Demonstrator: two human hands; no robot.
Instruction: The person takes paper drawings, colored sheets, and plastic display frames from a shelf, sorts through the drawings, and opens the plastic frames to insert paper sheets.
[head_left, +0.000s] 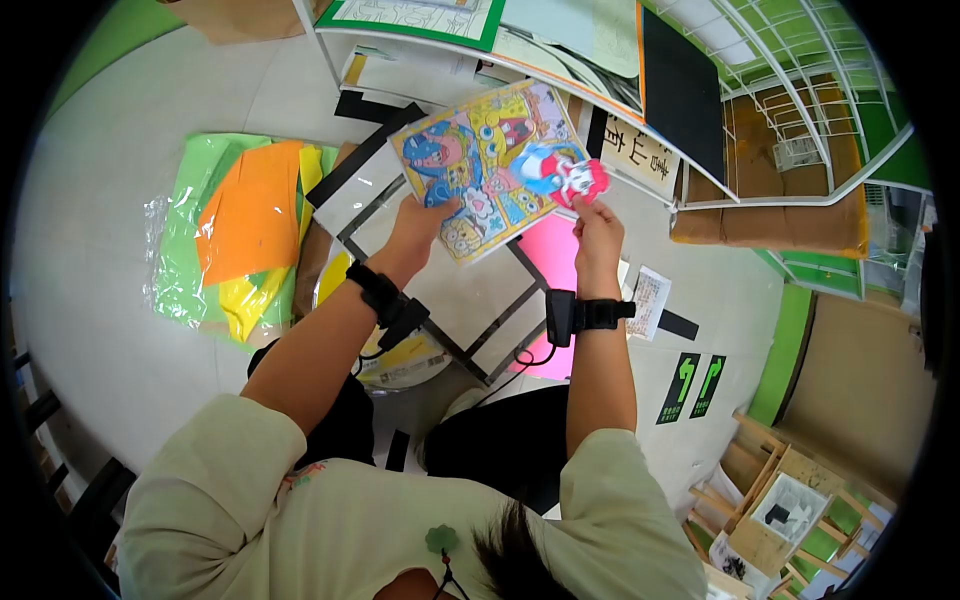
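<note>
A colourful cartoon picture sheet (pixel 485 120) is held up in front of me, tilted, over framed panels on the floor. My left hand (pixel 420 225) is closed on its lower left edge, the thumb lying on the front. Near the sheet's right edge, my right hand (pixel 598 228) pinches a small cut-out figure (pixel 562 176) with a red top and blue and white parts. The cut-out overlaps the sheet; I cannot tell whether they touch. Beneath both hands lie a black-and-white framed panel (pixel 470 285) and a bright pink sheet (pixel 552 255).
Left on the floor, a green plastic-wrapped pack (pixel 190 240) carries orange paper (pixel 250 215) and yellow paper (pixel 250 300). Ahead stands a white rack (pixel 560 68) with papers and a black board (pixel 685 90). A cardboard box (pixel 780 225) is at right, wooden stools (pixel 765 480) lower right.
</note>
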